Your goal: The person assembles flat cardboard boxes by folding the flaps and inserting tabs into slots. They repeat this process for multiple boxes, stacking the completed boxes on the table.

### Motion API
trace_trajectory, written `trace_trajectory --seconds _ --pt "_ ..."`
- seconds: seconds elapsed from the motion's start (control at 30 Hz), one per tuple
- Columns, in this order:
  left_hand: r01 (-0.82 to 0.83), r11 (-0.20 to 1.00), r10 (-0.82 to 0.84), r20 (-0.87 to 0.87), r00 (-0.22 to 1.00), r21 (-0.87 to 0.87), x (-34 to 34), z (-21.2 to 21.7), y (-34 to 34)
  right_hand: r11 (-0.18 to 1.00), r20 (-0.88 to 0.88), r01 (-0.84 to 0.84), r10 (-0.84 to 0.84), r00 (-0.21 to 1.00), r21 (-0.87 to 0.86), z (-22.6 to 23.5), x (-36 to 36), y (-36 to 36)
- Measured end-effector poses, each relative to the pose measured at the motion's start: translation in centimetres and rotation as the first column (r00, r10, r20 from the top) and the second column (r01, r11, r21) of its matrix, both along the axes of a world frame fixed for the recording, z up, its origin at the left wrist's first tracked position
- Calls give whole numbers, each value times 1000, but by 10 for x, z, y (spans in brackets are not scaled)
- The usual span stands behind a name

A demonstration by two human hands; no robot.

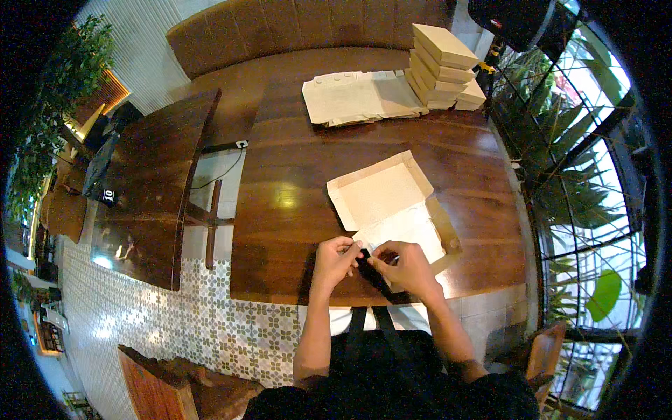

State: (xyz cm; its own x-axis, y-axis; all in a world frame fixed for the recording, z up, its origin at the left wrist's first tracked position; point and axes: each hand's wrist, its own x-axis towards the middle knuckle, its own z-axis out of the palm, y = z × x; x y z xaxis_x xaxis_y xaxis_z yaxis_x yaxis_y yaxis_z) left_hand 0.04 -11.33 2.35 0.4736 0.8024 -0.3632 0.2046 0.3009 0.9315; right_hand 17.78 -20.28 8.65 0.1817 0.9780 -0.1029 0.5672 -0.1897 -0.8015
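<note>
Both hands meet at the near edge of the wooden surface. The left hand and right hand each pinch an end of a small dark strip, which runs slantwise between the grips, its long axis pointing down toward the person. Just beyond the grips lies an open, pale cardboard box, flaps spread. Far past it sit flat box blanks and a stack of folded tan boxes.

An open tan cardboard box lies mid-table; folded boxes stacked beside flat blanks at the far end.
</note>
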Motion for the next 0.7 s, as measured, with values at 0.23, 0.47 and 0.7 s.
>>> trace_trajectory --seconds 0.23,0.47,0.7 --pt "-102 994 102 -3 995 -49 4 -3 8 1000 5 6 -6 1000 25 -7 -5 1" --pt "-189 963 173 96 980 192 8 2 5 967 -183 253 -242 953 40 -5 -2 2" --pt "-290 916 212 279 937 277 10 15 -10 966 -413 256 -239 879 -15 -16 7 13"
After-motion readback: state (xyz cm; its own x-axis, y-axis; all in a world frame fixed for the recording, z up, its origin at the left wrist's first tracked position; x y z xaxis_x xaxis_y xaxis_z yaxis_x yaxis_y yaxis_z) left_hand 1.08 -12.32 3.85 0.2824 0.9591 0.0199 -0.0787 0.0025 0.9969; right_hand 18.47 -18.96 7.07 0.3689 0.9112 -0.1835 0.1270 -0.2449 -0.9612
